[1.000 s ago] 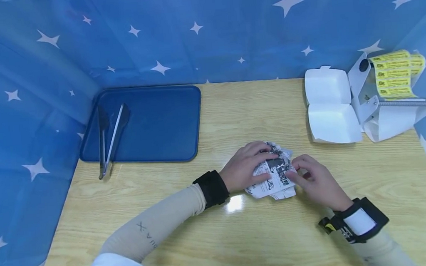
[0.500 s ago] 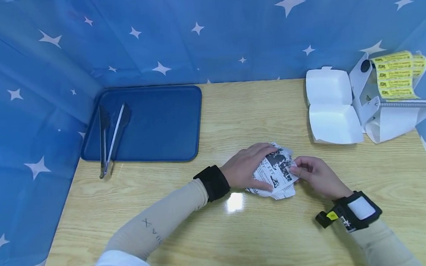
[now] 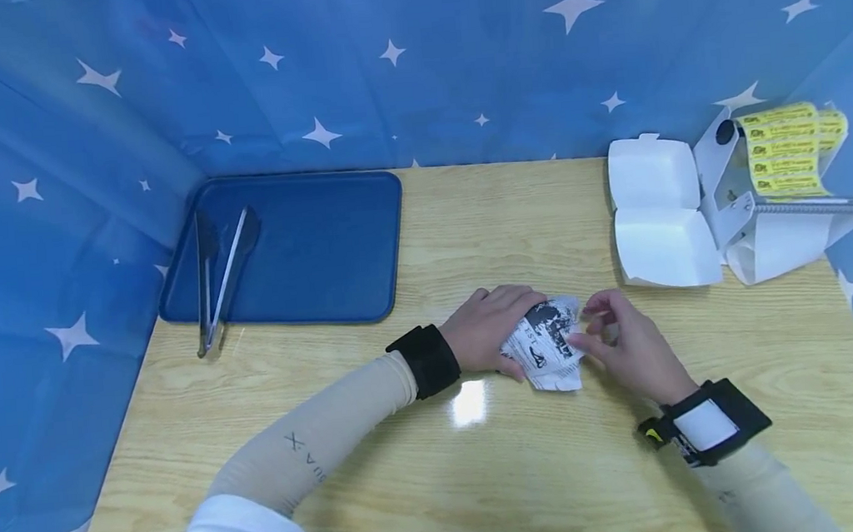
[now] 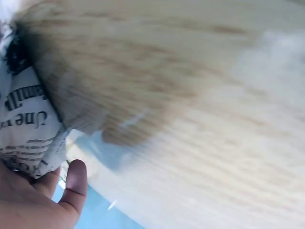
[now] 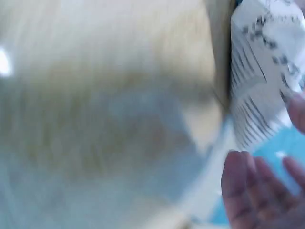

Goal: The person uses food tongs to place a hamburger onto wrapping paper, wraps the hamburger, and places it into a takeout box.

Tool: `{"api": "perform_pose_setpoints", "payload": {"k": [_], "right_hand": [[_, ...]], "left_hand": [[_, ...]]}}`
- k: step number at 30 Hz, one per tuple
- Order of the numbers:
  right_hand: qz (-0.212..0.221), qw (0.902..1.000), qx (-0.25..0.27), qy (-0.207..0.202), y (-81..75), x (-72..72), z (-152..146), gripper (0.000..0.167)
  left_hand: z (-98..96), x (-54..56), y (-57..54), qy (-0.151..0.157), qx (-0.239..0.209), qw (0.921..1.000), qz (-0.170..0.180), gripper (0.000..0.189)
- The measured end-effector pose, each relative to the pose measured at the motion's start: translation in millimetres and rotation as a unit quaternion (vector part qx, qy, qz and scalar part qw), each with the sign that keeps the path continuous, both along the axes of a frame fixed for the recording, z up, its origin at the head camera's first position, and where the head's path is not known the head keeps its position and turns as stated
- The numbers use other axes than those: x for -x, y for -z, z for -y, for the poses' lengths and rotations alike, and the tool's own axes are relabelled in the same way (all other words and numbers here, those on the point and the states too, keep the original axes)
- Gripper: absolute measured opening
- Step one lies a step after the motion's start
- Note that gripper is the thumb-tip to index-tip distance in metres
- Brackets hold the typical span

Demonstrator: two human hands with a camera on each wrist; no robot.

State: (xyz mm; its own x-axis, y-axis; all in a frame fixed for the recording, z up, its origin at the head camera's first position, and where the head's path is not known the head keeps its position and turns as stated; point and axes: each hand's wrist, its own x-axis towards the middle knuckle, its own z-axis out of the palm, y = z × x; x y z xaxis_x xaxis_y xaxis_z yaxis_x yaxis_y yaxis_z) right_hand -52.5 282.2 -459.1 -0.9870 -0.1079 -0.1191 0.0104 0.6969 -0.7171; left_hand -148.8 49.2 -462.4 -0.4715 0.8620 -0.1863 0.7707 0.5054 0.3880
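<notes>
A bundle wrapped in newsprint-patterned paper (image 3: 548, 340) lies at the middle of the table; what is inside is hidden. From its left side my left hand (image 3: 486, 330) grips it, fingers curving over the far edge and thumb at the near edge. The left wrist view shows this hand (image 4: 45, 202) against the printed paper (image 4: 31, 119). Close by the bundle's right edge is my right hand (image 3: 632, 352), its thumb tip at the paper and its other fingers apart from it. In the right wrist view, those fingers (image 5: 238, 186) are extended beside the wrapper (image 5: 259, 90).
A blue tray (image 3: 320, 249) stands at the back left, with metal tongs (image 3: 227, 273) lying across its left end. At the back right are an open white clamshell box (image 3: 665, 239) and a label dispenser (image 3: 792, 229) with yellow stickers. A blue star-patterned curtain (image 3: 441, 64) encloses the table.
Half a second ago my right thumb and fingers pinched the paper's right edge; now the fingers have spread off it. The bundle looks narrower on the right. My left hand has barely moved.
</notes>
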Motion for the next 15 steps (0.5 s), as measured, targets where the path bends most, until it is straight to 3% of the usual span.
{"api": "perform_pose_setpoints", "payload": {"k": [3, 6, 8, 15], "right_hand": [[-0.016, 0.9976, -0.031, -0.060, -9.3, -1.7, -0.6, 0.082], [0.009, 0.9914, -0.041, -0.124, -10.1, -1.2, -1.7, 0.099], [0.021, 0.9884, -0.060, -0.138, -6.4, -0.4, -1.6, 0.101], [-0.021, 0.9835, -0.128, -0.126, 10.9, -0.3, 3.0, 0.095]], "left_hand": [[-1.4, -1.1, -1.2, 0.000, 0.007, 0.9999, -0.012, 0.117], [-1.4, -2.4, -0.3, 0.002, -0.002, 0.9999, -0.013, 0.115], [-2.0, -3.1, 0.1, 0.003, -0.016, 0.9999, -0.003, 0.113], [-5.2, -1.8, 3.4, 0.016, -0.034, 0.9993, 0.002, 0.106]]}}
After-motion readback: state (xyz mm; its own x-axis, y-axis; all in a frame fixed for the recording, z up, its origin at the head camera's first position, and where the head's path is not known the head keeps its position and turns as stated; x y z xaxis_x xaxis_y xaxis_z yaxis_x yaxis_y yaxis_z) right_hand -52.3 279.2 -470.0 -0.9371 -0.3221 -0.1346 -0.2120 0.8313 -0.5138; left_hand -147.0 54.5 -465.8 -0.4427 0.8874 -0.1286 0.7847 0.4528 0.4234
